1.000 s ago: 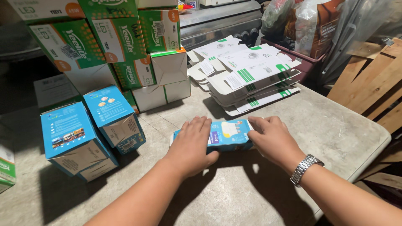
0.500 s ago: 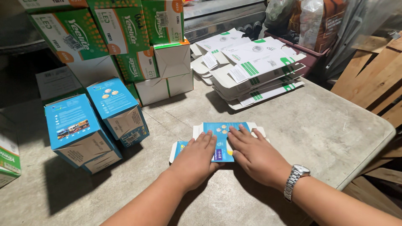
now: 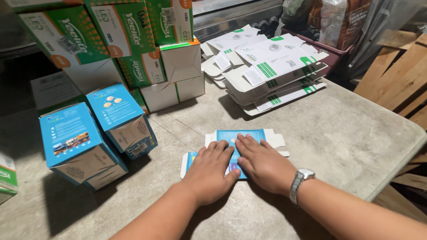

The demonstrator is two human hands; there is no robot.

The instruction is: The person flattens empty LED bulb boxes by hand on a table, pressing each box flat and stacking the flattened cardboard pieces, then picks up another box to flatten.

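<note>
While both our palms lie flat, fingers stretched out and gripping nothing, they press a flattened blue carton [image 3: 240,136] down onto the grey table [image 3: 338,133]. Our left hand [image 3: 210,171] covers the carton's nearer left part and our right hand [image 3: 261,161], with a metal wristwatch [image 3: 298,184] on its wrist, covers the right part; the two hands touch side by side. The carton's pale end flaps stick out to the left and right of our hands, and it lies close to the table's near edge, roughly midway along it.

To the left, near the table's left edge, stand two assembled blue boxes [image 3: 95,133], tilted against each other. Behind them, toward the far left corner, rises a stack of green and white boxes [image 3: 129,44]. Toward the far edge, right of that stack, sits a pile of flattened white cartons with green stripes [image 3: 269,73]. Beyond the table's right edge lean wooden boards [image 3: 400,75], and bulging plastic bags [image 3: 329,18] fill the far right.
</note>
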